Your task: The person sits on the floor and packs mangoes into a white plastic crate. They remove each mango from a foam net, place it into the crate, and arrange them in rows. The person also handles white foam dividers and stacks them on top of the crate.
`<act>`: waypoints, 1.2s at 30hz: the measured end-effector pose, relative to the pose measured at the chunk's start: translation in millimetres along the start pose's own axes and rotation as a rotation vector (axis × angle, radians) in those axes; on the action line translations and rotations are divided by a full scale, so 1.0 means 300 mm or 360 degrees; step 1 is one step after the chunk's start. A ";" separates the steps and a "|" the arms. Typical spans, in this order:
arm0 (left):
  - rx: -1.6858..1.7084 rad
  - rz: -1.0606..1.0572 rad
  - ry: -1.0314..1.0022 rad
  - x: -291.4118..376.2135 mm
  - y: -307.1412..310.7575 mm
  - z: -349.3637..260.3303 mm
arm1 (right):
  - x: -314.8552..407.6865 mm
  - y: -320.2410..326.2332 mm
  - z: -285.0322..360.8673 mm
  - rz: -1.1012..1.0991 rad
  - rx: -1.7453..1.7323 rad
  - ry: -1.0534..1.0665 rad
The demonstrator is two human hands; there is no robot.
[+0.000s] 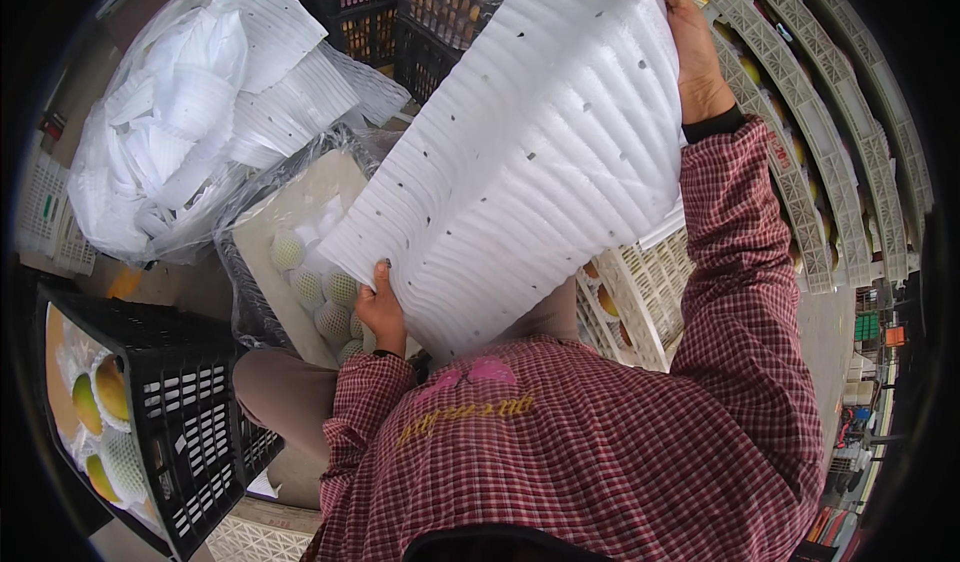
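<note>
A large white ribbed foam sheet with small holes [510,149] is stretched out in front of me. My left hand [384,311] grips its lower left corner, thumb on top. At the upper right, my right hand [682,41] holds the sheet's far edge, with some fingers hidden behind it. Partly under the sheet, to the left, stands a crate lined with cardboard [262,221] and clear plastic film. Inside it lie several round fruits in white foam nets [307,288].
A plastic bag of white foam sheets [172,127] lies upper left. A black crate [187,412] holds mangoes [112,389] at lower left. White crates of fruit [637,299] stand right of my legs; stacked crates [810,119] rise at upper right. Dark crates [367,33] stand behind.
</note>
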State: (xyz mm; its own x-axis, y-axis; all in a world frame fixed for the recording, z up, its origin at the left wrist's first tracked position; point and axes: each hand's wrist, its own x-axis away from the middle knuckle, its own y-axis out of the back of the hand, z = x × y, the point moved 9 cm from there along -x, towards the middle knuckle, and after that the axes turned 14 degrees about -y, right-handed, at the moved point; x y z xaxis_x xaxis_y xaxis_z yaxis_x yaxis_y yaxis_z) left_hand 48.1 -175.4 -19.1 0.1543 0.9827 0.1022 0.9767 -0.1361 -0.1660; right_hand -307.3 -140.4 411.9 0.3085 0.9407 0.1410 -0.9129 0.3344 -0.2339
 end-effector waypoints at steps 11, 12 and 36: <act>0.1433 0.0499 0.0223 0.183 -0.158 -0.217 | 0.020 0.454 0.001 -0.0968 0.0970 -0.0095; 0.1321 0.0381 0.0140 0.176 -0.159 -0.201 | 0.033 0.447 0.007 -0.0957 0.1046 -0.0039; -0.0212 0.0505 -0.0608 -0.415 -0.471 -0.932 | 0.838 0.714 -0.594 -0.1702 -0.0086 -0.0541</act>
State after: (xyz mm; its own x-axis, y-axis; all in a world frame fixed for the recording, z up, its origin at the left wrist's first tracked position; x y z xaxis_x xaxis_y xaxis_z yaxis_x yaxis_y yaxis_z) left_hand -67.5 -313.6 266.0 0.4052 0.8627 -0.3025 0.9049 -0.4256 -0.0017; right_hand -377.6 177.8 225.9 0.8301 0.1070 0.5473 -0.2070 0.9704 0.1241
